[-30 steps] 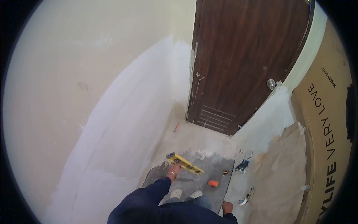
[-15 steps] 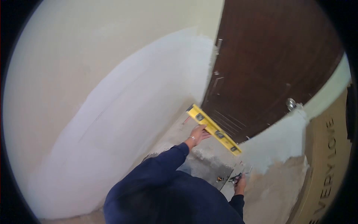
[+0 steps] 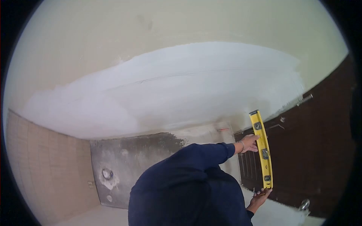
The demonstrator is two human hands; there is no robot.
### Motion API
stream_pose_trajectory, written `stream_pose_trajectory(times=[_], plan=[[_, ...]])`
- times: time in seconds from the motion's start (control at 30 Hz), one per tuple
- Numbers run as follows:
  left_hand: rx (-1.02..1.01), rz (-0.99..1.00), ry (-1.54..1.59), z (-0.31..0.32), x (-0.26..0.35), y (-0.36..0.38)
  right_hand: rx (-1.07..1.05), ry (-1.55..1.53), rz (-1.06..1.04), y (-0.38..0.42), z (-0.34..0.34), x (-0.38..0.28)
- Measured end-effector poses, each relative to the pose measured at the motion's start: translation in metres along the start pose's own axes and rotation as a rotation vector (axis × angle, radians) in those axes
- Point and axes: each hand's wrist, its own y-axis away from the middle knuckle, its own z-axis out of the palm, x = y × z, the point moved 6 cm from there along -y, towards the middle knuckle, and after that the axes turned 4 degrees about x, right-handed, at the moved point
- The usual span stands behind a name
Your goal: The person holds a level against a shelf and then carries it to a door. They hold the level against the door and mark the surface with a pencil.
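A yellow spirit level (image 3: 263, 150) stands almost upright in the view, in front of the dark brown door. My left hand (image 3: 249, 144) grips its left edge near the upper part, with a bracelet on the wrist. Below, my right hand (image 3: 260, 197) is at the level's lower end, its fingertips close to the end cap. A small dark tool (image 3: 257, 193) shows between the fingers of that hand, too small to make out fully.
The brown door (image 3: 309, 150) with a round metal knob (image 3: 304, 205) is at the right. A wall with a white patch (image 3: 181, 86) runs behind. At left are the grey floor (image 3: 139, 162), a round drain fitting (image 3: 107, 173) and a tiled wall (image 3: 49, 158).
The view has turned left, bringing the drain fitting and tiled wall in. The level has swung from diagonal to nearly upright, and my right hand has come up to its lower end.
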Motion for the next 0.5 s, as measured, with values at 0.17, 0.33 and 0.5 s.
stream_pose_trajectory(times=[0.17, 0.33, 0.5], plan=[[0.085, 0.084, 0.028, -0.007, -0.010, 0.000, -0.071, 0.054, 0.082, -0.039, 0.002, 0.002], [0.153, 0.124, -0.022, -0.008, -0.019, 0.000, -0.109, 0.098, 0.126, -0.081, 0.015, 0.004], [0.198, 0.182, 0.015, -0.006, -0.027, -0.002, -0.191, 0.069, 0.146, -0.107, 0.024, 0.000]])
